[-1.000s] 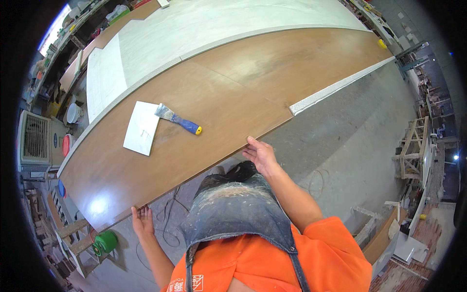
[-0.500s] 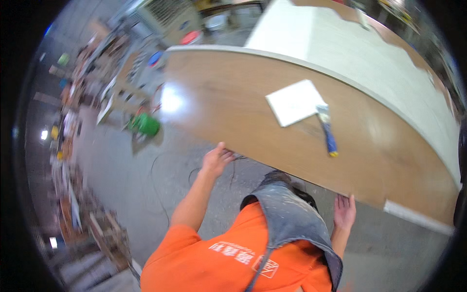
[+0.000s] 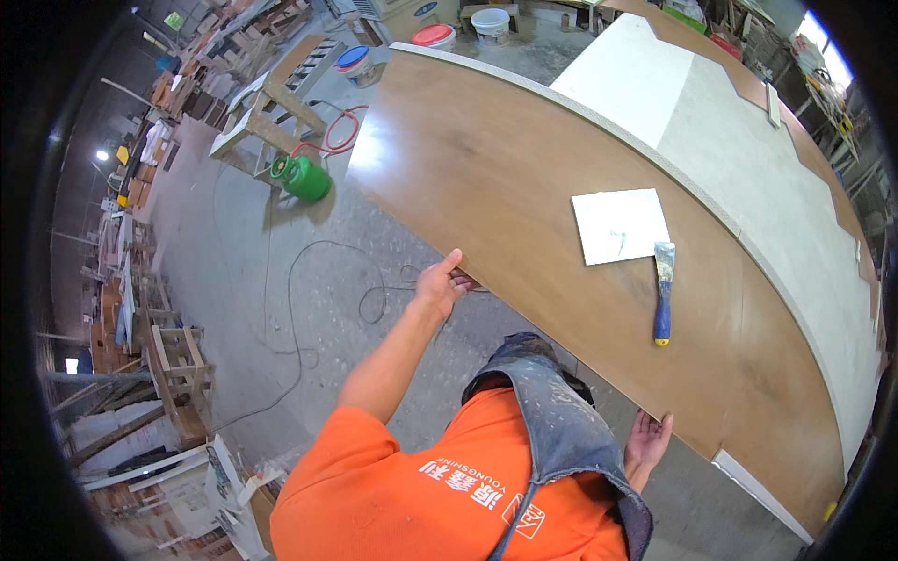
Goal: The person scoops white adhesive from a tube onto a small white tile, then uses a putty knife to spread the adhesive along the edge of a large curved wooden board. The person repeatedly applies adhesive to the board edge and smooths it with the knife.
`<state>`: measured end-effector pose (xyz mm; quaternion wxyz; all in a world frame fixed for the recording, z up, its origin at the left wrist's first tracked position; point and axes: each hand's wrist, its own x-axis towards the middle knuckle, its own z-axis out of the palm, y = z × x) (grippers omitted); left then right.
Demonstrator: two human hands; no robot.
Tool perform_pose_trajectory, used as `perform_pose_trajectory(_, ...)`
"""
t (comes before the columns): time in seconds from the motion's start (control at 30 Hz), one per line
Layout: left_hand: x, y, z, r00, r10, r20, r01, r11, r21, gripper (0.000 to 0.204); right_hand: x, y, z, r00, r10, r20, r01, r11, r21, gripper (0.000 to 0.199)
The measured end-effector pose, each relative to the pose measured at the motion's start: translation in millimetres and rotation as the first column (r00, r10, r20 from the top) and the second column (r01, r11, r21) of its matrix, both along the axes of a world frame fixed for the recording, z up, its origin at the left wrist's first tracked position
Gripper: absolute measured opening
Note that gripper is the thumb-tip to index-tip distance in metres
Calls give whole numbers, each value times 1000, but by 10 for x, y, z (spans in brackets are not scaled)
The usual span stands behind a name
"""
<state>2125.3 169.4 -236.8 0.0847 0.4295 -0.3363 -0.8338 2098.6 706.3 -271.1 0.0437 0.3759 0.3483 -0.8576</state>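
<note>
My left hand (image 3: 441, 285), half-curled, holds the near edge of the brown panel (image 3: 524, 196); my right hand (image 3: 645, 443) touches it too, how far closed I cannot tell.

A workshop was indicated by the stained apron (image 3: 571, 421), the scraper (image 3: 663, 309), the green gas cylinder (image 3: 306, 179), the lidded bucket (image 3: 435, 37) and the cable-strewn grey floor (image 3: 402, 374).

green tank (image 3: 306, 179) | red hose (image 3: 329, 150) | blue-topped bucket (image 3: 356, 67) | red-topped bucket (image 3: 434, 37)

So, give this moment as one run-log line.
left hand: gripping brown board edge; right hand: at same edge; on board: white panel, blue-handled scraper
</note>
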Motion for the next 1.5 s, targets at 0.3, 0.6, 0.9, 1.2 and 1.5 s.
perform_pose_trajectory(0.3, 232, -6, -149, 996, -78, -48, 78, 997, -10, 57, -135, -70, 185, 986, 163, -31, -165, 977, -131, 49)
perform_pose_trajectory(0.6, 155, 2384, 627, 586, -747, 315, 800, 594, -79, 44, 456, 1128, 317, 975, 219, 21, -219, 976, -3, 59)
perform_pose_trajectory(0.9, -1266, 6129, 941, 290, -776, 560, 163, -537, -828, 50, 1265, 3594, 419, 991, -39, 131, 2, 962, 273, 53)
perform_pose_trajectory(1.2, -1616, 7847, 685, 269, -723, 637, 134, -627, -768, 60, 1224, 5324, 582, 972, -214, 93, 168, 919, 356, 44)
perform_pose_trajectory(1.5, -1770, 8855, 909, 265, -752, 603, 131, -591, -796, 58, 375, 6191, 707, 987, -60, 151, -9, 907, 420, 38)
